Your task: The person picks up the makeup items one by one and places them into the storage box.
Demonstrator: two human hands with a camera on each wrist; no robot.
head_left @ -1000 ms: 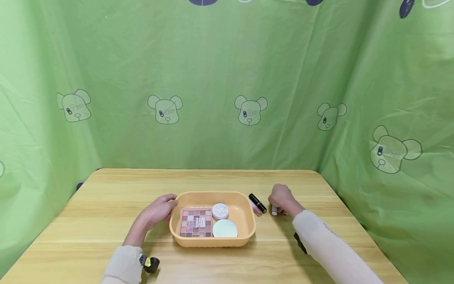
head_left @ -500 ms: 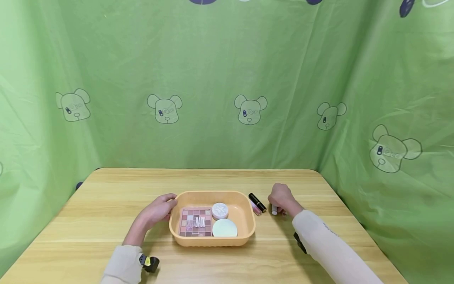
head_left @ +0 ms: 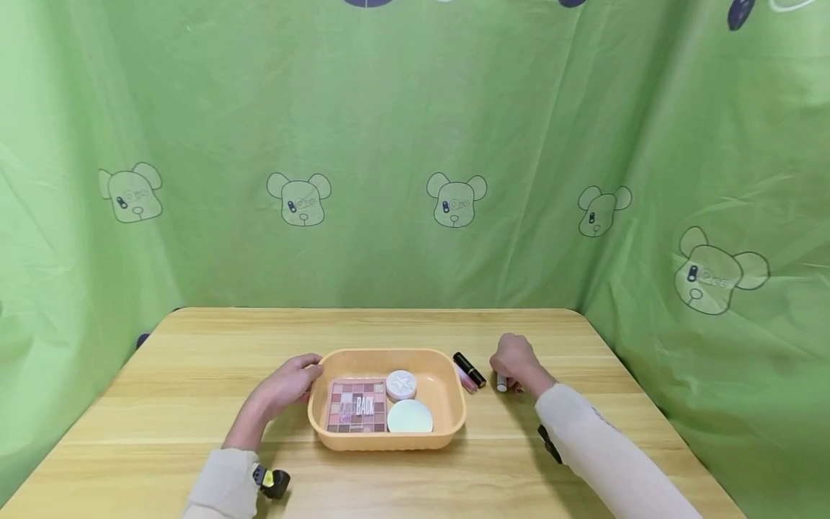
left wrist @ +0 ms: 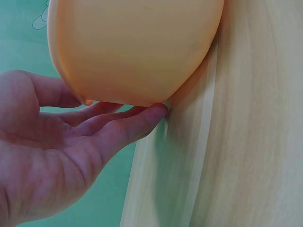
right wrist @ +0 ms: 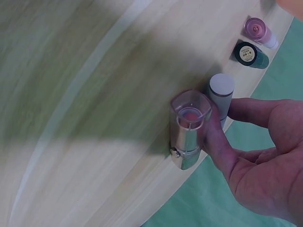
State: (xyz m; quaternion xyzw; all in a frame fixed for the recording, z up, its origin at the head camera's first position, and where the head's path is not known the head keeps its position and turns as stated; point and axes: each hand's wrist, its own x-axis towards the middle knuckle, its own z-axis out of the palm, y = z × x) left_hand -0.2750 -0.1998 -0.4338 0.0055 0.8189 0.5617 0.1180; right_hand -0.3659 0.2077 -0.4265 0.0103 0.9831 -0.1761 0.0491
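Observation:
An orange-yellow plastic tray (head_left: 387,442) sits mid-table. In it lie an eyeshadow palette (head_left: 357,407), a small round white case with a star (head_left: 401,385) and a larger pale round compact (head_left: 410,417). My left hand (head_left: 292,383) holds the tray's left end, thumb at the rim and fingers along the outer wall (left wrist: 142,52). To the tray's right, my right hand (head_left: 515,360) pinches a white-capped lipstick tube (right wrist: 221,90) between thumb and a finger. A clear-capped lipstick (right wrist: 189,137) stands beside that finger; in the head view the hand mostly hides it.
Between tray and right hand lie a black tube (head_left: 470,370) and a pink lip gloss (head_left: 466,380). The wooden table (head_left: 214,360) meets a green curtain (head_left: 382,267) behind and at the sides.
The head view has shifted very slightly. Both hands, the tray and the cosmetics keep their places.

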